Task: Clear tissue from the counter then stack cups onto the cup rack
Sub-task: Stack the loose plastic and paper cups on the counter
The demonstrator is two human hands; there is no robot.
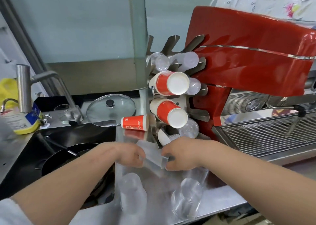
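Note:
A steel cup rack [199, 67] stands against the red machine, holding red paper cup stacks [168, 85] [168, 113] and clear plastic cups [159, 63] in its slots. My left hand [131, 154] and my right hand [179, 154] both grip a frosted plastic cup stack [152, 156] lying sideways just in front of the rack's lowest slot. One red paper cup [134, 122] lies on its side left of the rack. On the counter near me rest a frosted cup stack [132, 195] and a clear cup stack [188, 197].
Left of the steel counter [222, 200] is a black sink [34, 152] with a pan in it, a faucet [24, 87] and a glass lid [111, 112]. A red espresso machine [248, 62] with a drip grate [265, 134] fills the right side.

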